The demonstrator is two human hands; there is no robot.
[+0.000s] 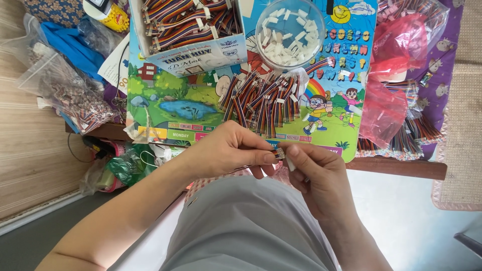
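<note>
My left hand (pixel 228 149) pinches the end of a short multicoloured ribbon cable (pixel 279 153) between thumb and fingers, just above my lap. My right hand (pixel 316 173) meets it from the right and holds a small white plastic connector (pixel 290 162) against the cable's end. Both hands sit at the near edge of a low table. Most of the cable is hidden inside my left hand.
A pile of ribbon cables (pixel 261 100) lies on a colourful cartoon board (pixel 186 108). Behind it stand a clear bowl of white connectors (pixel 289 32) and a cardboard box of cables (pixel 188 25). Red plastic bags (pixel 386 108) with more cables lie right; clear bags (pixel 70 90) left.
</note>
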